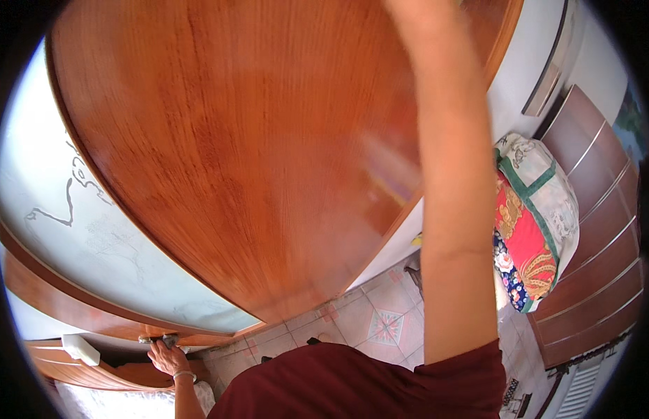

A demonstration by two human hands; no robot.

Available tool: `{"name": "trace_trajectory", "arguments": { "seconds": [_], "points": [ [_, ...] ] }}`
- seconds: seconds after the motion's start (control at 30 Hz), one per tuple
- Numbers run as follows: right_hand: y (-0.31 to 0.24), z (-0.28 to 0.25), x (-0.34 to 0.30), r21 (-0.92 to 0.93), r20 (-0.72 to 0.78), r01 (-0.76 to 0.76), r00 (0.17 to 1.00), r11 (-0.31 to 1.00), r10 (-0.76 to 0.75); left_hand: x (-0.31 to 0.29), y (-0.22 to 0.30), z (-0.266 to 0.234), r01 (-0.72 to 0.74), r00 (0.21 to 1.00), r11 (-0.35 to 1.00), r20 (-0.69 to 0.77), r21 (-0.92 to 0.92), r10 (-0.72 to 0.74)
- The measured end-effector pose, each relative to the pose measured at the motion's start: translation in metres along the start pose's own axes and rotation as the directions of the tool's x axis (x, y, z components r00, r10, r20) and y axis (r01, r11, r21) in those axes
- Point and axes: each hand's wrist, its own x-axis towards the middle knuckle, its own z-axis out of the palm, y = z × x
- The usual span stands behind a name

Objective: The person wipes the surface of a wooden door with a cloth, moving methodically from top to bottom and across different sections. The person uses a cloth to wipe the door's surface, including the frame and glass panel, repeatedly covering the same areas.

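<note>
A large reddish-brown wood-grain panel (255, 153) stands before me, beside a long pale glass strip (122, 230). My bare right arm (457, 209) rises; the right hand is out of view. At lower left, my left hand (169, 359) touches a small dark-grey metal fitting (170, 341); whether it grips, I cannot tell.
</note>
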Motion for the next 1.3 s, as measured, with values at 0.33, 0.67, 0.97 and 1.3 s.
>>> {"name": "trace_trajectory", "arguments": {
  "seconds": [0.33, 0.67, 0.97, 1.3],
  "points": [
    [-0.088, 0.056, -0.243, 0.037, 0.096, -0.263, 0.961, 0.964, 0.259, -0.005, -0.002, -0.002, 0.001, 1.000, 0.999, 0.005, 0.041, -0.001],
    [-0.196, 0.045, -0.491, 0.077, 0.385, -0.510, 0.808, 0.857, 0.446, -0.007, -0.012, 0.005, 0.025, 0.999, 0.998, 0.033, 0.054, -0.027],
    [-0.212, 0.038, -0.584, 0.161, 0.863, -0.986, 0.163, 0.045, 0.479, -0.011, -0.018, 0.005, 0.047, 0.998, 0.998, 0.042, 0.032, -0.048],
    [-0.131, 0.051, -0.341, 0.016, 0.282, -0.050, 0.958, 0.999, 0.043, -0.008, 0.001, -0.001, 0.125, 0.990, 0.992, 0.065, -0.020, -0.123]
  ]
}}
